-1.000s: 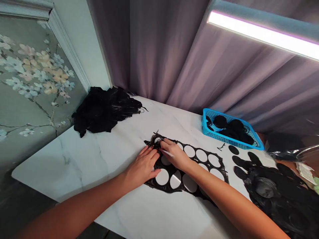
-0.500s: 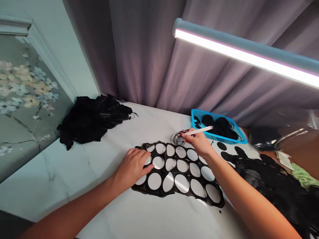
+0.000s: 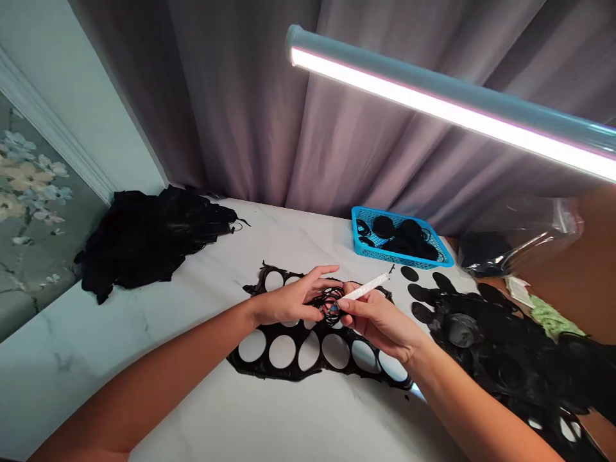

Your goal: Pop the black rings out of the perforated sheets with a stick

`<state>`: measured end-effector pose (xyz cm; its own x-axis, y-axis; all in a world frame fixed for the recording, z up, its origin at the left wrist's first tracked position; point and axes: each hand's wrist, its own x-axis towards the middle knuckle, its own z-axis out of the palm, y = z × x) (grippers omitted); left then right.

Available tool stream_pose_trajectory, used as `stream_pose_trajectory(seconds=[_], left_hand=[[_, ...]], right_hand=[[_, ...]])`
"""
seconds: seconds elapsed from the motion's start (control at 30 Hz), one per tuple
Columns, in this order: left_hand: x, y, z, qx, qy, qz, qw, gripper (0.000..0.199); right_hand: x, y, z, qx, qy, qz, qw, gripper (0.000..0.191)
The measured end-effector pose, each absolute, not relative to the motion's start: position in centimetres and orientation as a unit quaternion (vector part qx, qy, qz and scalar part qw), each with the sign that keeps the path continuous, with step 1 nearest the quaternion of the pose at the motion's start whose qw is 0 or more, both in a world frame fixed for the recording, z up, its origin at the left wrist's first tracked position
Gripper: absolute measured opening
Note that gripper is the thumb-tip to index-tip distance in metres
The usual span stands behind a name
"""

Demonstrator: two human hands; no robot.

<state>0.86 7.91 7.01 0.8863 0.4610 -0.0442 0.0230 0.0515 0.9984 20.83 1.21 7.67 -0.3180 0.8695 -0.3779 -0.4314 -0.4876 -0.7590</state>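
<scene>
My left hand (image 3: 289, 301) and my right hand (image 3: 375, 321) meet above a black perforated sheet (image 3: 295, 351) with round holes cut in it. Between them is a loose tangle of thin black strands (image 3: 330, 305), which the fingers of my left hand pinch. My right hand grips a slim white stick (image 3: 366, 287), and its tip reaches into the tangle. The hands hide the middle of the sheet.
The white marble table (image 3: 144, 385) holds a heap of black cut material (image 3: 149, 240) at the left and a black scrap pile (image 3: 500, 359) at the right. A blue mesh basket (image 3: 357, 234) holds black discs. Loose black discs (image 3: 409, 273) lie near it.
My left hand has risen off the sheet and taken the tangle. The tangle now sits above the sheet, between my hands. The view has shifted, moving the table contents left in frame.
</scene>
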Motion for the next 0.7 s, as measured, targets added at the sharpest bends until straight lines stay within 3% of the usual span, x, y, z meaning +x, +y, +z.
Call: stream_pose_trajectory(seconds=[0.27, 0.53, 0.7], left_hand=[[2.5, 7.6, 5.2, 0.590, 0.198, 0.158, 0.766, 0.089], [2.7, 6.5, 7.5, 0.458, 0.275, 0.309, 0.787, 0.058], [-0.3, 5.8, 9.8, 0.358, 0.355, 0.370, 0.780, 0.040]], right_hand=[[21.2, -0.1, 7.8, -0.363, -0.306, 0.780, 0.409, 0.041], [22.9, 0.8, 5.7, -0.391, -0.239, 0.749, 0.478, 0.031], [23.5, 1.5, 4.1, -0.423, -0.303, 0.676, 0.523, 0.033]])
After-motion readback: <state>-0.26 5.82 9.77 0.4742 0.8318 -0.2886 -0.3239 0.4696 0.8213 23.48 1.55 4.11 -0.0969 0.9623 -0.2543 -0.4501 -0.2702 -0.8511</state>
